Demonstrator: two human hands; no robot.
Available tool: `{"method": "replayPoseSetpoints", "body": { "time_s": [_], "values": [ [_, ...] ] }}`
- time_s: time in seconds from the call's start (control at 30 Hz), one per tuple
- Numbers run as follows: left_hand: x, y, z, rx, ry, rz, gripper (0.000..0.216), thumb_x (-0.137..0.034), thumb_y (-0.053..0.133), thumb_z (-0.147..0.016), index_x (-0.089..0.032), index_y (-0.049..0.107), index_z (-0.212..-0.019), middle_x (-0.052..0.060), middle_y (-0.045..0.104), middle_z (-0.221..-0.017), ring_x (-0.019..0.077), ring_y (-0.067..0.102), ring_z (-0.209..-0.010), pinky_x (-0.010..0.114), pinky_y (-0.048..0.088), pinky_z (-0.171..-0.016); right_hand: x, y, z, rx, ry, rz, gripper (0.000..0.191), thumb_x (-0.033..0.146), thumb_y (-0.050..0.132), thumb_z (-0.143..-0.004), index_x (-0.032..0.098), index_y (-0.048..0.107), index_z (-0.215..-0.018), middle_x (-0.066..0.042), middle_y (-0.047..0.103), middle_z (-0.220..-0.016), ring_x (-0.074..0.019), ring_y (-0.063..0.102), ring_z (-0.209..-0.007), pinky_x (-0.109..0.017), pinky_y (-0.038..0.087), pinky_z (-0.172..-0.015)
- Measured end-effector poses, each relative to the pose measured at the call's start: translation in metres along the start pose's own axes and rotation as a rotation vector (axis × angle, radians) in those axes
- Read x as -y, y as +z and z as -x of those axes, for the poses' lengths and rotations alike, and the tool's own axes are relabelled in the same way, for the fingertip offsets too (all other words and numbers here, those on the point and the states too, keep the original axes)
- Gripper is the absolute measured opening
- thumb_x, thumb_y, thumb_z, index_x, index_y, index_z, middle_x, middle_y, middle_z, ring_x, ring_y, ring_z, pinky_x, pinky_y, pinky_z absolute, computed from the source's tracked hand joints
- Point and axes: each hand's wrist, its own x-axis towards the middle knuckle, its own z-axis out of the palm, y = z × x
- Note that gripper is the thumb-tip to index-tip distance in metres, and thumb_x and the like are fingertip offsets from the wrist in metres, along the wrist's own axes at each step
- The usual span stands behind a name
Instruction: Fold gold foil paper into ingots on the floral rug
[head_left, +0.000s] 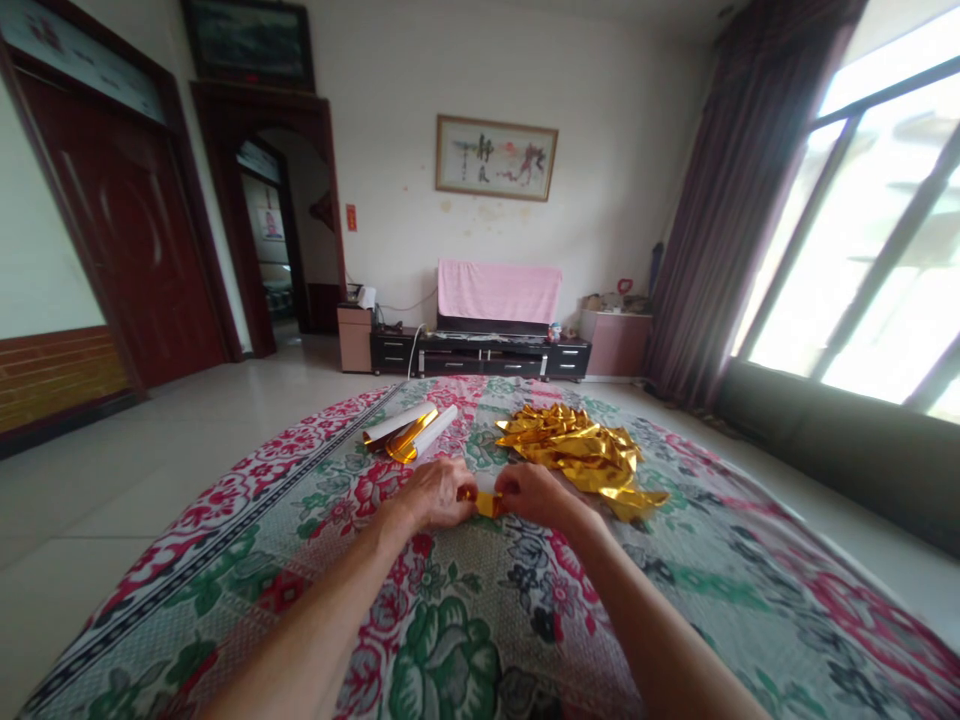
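My left hand (435,493) and my right hand (531,493) meet over a flowered cloth (450,620), both pinching a small piece of gold foil paper (484,498) between their fingertips. The fingers of both hands are closed on it. Just beyond my right hand lies a crumpled pile of gold foil pieces (581,448). Beyond my left hand lie rolled gold-and-white foil sheets (411,430).
The cloth is spread on a tiled floor (97,500). A dark low TV cabinet (480,355) with a pink cover stands at the far wall. Dark wooden doors (127,220) are on the left. A long dark bolster (840,450) lies under the window and curtain on the right.
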Motion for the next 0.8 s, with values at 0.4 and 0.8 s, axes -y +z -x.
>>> {"method": "replayPoseSetpoints", "body": {
  "time_s": [0.4, 0.8],
  "values": [
    [0.011, 0.0, 0.0, -0.112, -0.013, 0.059, 0.043, -0.032, 0.069, -0.058, -0.022, 0.059, -0.098, 0.001, 0.055, -0.082, 0.0144, 0.056, -0.069, 0.024, 0.045, -0.066, 0.01, 0.015, 0.027, -0.173, -0.011, 0.011, 0.02, 0.018, 0.055, -0.069, 0.015, 0.058, -0.088, -0.005, 0.061, -0.083, -0.014, 0.055, -0.073, -0.022, 0.037, -0.065],
    [0.035, 0.024, -0.001, -0.216, -0.075, 0.419, 0.03, -0.01, 0.047, -0.068, -0.018, 0.06, -0.094, 0.003, 0.065, -0.094, 0.0126, 0.062, -0.079, 0.023, 0.05, -0.072, 0.004, 0.036, 0.036, -0.374, -0.003, -0.113, 0.014, 0.014, 0.042, -0.079, 0.018, 0.049, -0.091, -0.004, 0.06, -0.085, -0.0148, 0.056, -0.079, -0.023, 0.04, -0.072]
  ]
}}
